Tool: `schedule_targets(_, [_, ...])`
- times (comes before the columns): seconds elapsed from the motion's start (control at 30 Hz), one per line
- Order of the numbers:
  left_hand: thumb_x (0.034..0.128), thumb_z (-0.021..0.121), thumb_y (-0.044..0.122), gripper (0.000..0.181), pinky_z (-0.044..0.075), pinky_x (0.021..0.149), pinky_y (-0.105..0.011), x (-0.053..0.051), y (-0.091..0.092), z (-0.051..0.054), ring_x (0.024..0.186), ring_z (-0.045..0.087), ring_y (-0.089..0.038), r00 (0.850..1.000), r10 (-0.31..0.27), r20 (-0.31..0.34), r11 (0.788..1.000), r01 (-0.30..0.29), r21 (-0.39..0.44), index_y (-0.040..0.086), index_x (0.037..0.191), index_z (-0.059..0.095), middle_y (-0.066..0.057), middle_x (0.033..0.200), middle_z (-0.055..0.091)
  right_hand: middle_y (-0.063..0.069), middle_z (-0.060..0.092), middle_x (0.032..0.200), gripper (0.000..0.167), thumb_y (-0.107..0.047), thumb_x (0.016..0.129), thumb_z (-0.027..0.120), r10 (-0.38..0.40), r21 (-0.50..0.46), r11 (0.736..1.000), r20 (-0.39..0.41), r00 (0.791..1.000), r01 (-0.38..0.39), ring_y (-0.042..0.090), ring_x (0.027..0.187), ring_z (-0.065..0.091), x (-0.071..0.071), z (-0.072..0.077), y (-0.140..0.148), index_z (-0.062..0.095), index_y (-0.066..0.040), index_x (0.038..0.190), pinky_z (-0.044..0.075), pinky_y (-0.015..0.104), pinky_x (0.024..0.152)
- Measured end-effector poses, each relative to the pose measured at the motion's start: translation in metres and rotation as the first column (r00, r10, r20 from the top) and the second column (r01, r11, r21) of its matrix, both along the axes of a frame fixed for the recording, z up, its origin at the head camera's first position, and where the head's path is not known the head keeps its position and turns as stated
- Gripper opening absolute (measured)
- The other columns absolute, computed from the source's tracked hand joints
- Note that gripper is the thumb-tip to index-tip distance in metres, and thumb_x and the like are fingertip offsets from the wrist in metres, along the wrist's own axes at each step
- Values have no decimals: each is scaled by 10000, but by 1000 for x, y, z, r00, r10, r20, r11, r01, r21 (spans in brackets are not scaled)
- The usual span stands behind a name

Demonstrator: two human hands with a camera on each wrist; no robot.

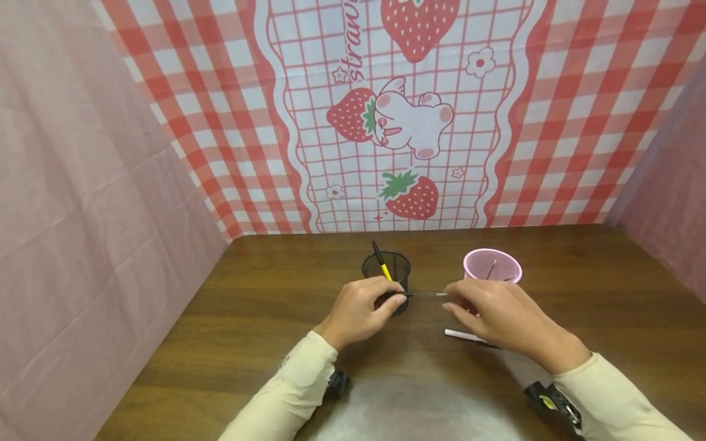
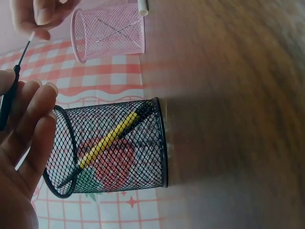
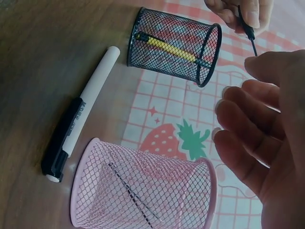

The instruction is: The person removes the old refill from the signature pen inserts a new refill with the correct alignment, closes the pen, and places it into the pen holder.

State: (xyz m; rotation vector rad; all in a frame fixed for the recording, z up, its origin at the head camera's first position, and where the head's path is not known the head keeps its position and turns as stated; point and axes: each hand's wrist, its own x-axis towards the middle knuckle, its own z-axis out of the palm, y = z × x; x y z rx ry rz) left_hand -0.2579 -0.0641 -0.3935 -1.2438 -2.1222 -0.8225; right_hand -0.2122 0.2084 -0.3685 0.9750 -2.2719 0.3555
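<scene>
Between my hands a thin black-handled tool (image 1: 421, 294) lies level, with a slim grey shaft and a pale tip. My left hand (image 1: 358, 309) pinches its dark handle (image 2: 7, 102) between thumb and fingers. At the tip end, my right hand (image 1: 499, 315) has its thumb and forefinger together on the pale end; the exact contact is partly hidden. In the right wrist view, the other fingers (image 3: 248, 119) of the right hand are spread loosely. Just behind the left hand stands a black mesh cup (image 2: 114, 176) with a yellow-and-black pen (image 2: 107, 140) leaning in it.
A pink mesh cup (image 1: 493, 251) with thin dark sticks (image 3: 131, 193) inside stands behind the right hand. A white pen-like stick with a black clip (image 3: 78, 114) lies on the brown table (image 1: 248, 306) below that hand. A checked strawberry cloth (image 1: 408, 122) hangs at the back.
</scene>
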Motion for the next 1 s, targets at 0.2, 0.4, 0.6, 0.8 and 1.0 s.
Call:
schedule_targets(0.2, [963, 692, 222, 109, 483, 684, -180, 1, 2, 0, 743, 574, -17, 1000, -4, 17, 1000, 4, -10, 133, 1003, 740, 66, 897, 687, -166, 585, 762, 117, -262, 896, 687, 64, -33, 997, -71, 995, -67, -6, 645, 542, 0, 2, -1, 695, -174, 972, 458, 217, 530])
schedule_targets(0.4, [964, 690, 225, 113, 507, 721, -197, 2, 4, 1, 783, 611, -26, 1000, -17, 17, 1000, 18, -16, 135, 1007, 742, 65, 904, 695, -158, 584, 758, 316, -400, 1026, 502, 99, -38, 994, -117, 988, -104, -6, 632, 526, 0, 3, -3, 702, -180, 918, 447, 213, 527])
schedule_targets(0.6, [964, 694, 232, 123, 510, 734, -188, 5, 6, 2, 801, 625, -22, 999, -36, 10, 999, 36, -21, 129, 1008, 743, 64, 913, 706, -158, 587, 780, 364, -411, 1037, 487, 124, -43, 991, -111, 986, -129, -14, 639, 520, 1, 4, -5, 714, -170, 886, 451, 212, 546])
schedule_targets(0.8, [968, 689, 220, 117, 499, 721, -159, 8, 10, -1, 783, 615, -5, 998, -69, 17, 997, 69, -33, 126, 1013, 741, 67, 911, 703, -152, 617, 828, 274, -373, 1017, 555, 147, -42, 988, -80, 986, -151, -17, 687, 559, 4, 4, -9, 718, -189, 897, 488, 224, 575])
schedule_targets(1.0, [970, 686, 214, 118, 500, 739, -142, 10, 12, -3, 797, 619, 6, 995, -94, 33, 995, 95, -23, 120, 1017, 739, 59, 924, 705, -149, 614, 836, 53, -257, 911, 710, 149, -29, 988, -61, 987, -151, 3, 700, 574, 7, 3, -11, 709, -207, 894, 492, 235, 575])
